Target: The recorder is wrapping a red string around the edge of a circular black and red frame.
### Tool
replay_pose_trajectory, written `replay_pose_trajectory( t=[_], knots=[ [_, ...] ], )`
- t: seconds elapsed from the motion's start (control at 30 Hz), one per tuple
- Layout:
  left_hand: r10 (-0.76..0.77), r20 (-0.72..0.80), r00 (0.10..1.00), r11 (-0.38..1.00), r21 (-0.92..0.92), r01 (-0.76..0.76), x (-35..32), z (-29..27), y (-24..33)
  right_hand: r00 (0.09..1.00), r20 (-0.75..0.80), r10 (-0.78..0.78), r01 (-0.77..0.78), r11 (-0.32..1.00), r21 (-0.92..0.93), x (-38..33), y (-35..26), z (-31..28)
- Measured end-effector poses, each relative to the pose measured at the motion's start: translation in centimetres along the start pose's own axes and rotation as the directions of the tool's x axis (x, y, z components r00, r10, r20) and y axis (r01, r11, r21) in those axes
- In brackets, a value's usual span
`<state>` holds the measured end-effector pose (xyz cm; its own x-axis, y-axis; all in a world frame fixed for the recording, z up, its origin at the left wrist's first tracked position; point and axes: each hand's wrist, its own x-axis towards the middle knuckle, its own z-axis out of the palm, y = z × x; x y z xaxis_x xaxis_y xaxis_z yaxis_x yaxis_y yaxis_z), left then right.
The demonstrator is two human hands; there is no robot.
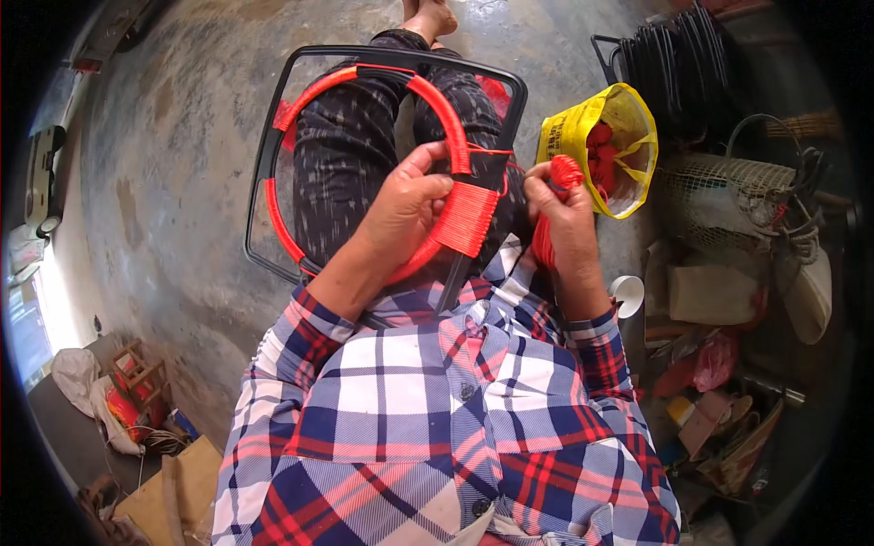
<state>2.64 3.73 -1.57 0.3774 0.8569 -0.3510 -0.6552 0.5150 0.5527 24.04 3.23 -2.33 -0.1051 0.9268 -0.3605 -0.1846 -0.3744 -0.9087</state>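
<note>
Across my lap lies a black metal frame (522,109) with rounded corners and a ring (446,107) inside it. Red cord is wound round much of the ring, with bare black stretches between. A broad band of red cord (469,220) joins the ring to the frame's right side. My left hand (410,205) grips the ring beside this band, thumb on top. My right hand (564,214), off the frame's right side, closes round a bundle of red cord (566,171). A strand of cord runs between the frame and the right hand.
A yellow bag (572,132) with red cord inside stands open at right. Beyond it are stacked black frames (669,73) and a wire mesh basket (728,177). A white round object (626,293) sits by my right forearm. Clutter lies at lower right and lower left.
</note>
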Motion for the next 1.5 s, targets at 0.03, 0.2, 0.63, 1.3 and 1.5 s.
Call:
replay_pose_trajectory(
  t=[0.03,0.2,0.63,1.3,1.5],
  knots=[
    [-0.022,0.002,1.000,0.999,0.027,0.022,-0.1,-0.4,-0.4,0.992,-0.038,-0.118,0.118,0.993,-0.003,0.3,-0.2,0.3],
    [-0.012,0.001,1.000,1.000,-0.006,0.012,-0.7,0.4,-0.2,0.977,0.212,0.035,-0.018,0.996,-0.082,0.8,0.3,0.2],
    [-0.030,-0.030,0.999,1.000,-0.005,0.030,-0.6,1.0,0.0,0.997,-0.062,-0.034,0.051,0.953,0.298,-2.0,-1.8,-3.9],
    [-0.054,-0.092,0.994,0.997,0.052,0.059,0.1,-1.9,-1.4,0.923,-0.309,-0.230,0.308,0.922,0.234,-5.5,-9.1,-10.1],
    [-0.087,-0.106,0.991,0.995,0.046,0.092,0.2,-0.7,-0.6,0.830,-0.510,-0.225,0.404,0.873,0.272,-6.1,-8.9,-12.3]
  ],
)
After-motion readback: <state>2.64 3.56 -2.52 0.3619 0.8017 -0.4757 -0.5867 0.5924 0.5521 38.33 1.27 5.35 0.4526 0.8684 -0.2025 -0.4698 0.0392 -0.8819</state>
